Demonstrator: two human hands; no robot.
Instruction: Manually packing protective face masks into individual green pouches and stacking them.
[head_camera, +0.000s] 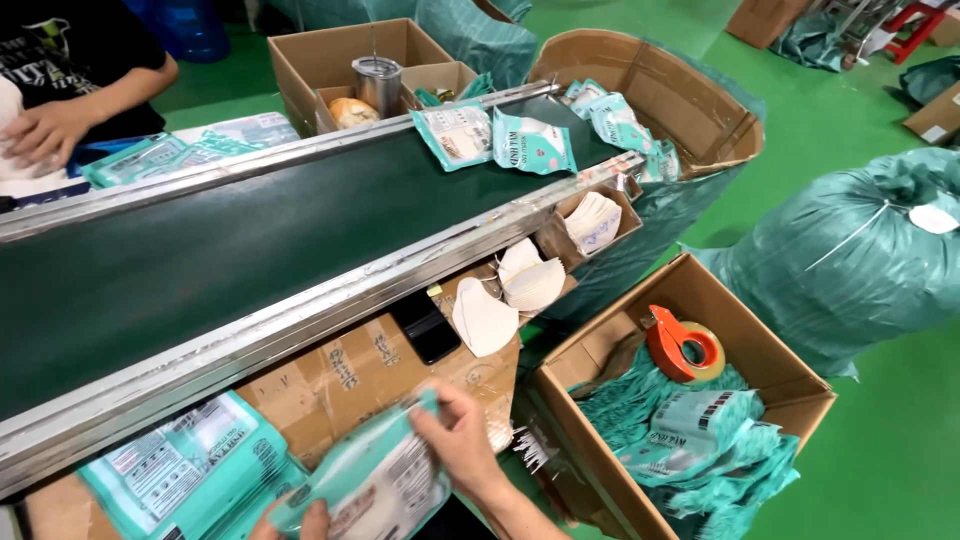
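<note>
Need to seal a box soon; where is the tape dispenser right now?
The orange tape dispenser lies in the open cardboard box on the right of the head view, on the teal packets, right of the conveyor belt.

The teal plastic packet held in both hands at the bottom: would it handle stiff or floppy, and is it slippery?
Probably floppy: the teal packet bends between the right hand and left hand. Its glossy film looks fairly slippery. Likely light for its size, since fingertips alone hold it.

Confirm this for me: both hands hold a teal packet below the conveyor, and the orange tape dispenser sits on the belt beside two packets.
Not quite. In the head view the orange tape dispenser lies in the cardboard box on the floor, not on the belt. The rest stands: the left hand and right hand hold a teal packet, and two packets lie on the belt.
</note>
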